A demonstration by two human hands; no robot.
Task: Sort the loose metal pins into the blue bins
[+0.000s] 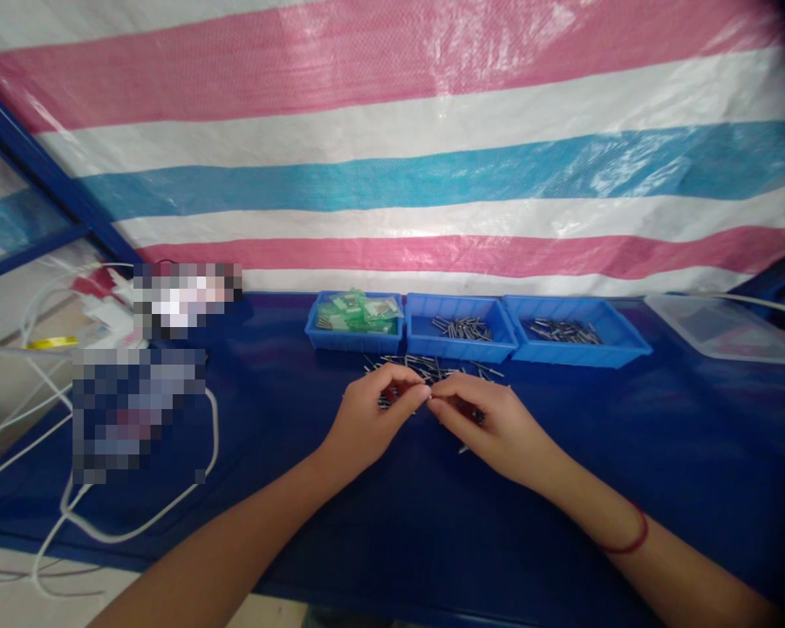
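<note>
My left hand and my right hand meet at their fingertips over the table, thumb and forefinger of each pinched together. Whatever lies between the fingertips is too small or hidden to make out. A loose heap of thin metal rods lies on the table just beyond my hands, partly covered by them. Farther back, three blue bins stand in a row. The left bin holds small green-and-clear packets. Similar thin rods fill part of the middle bin and the right bin.
The blue table runs under everything. At left are white cables and blurred-out items. A clear plastic lid or tray rests at the back right. A striped plastic sheet hangs behind, with blue frame posts at the side.
</note>
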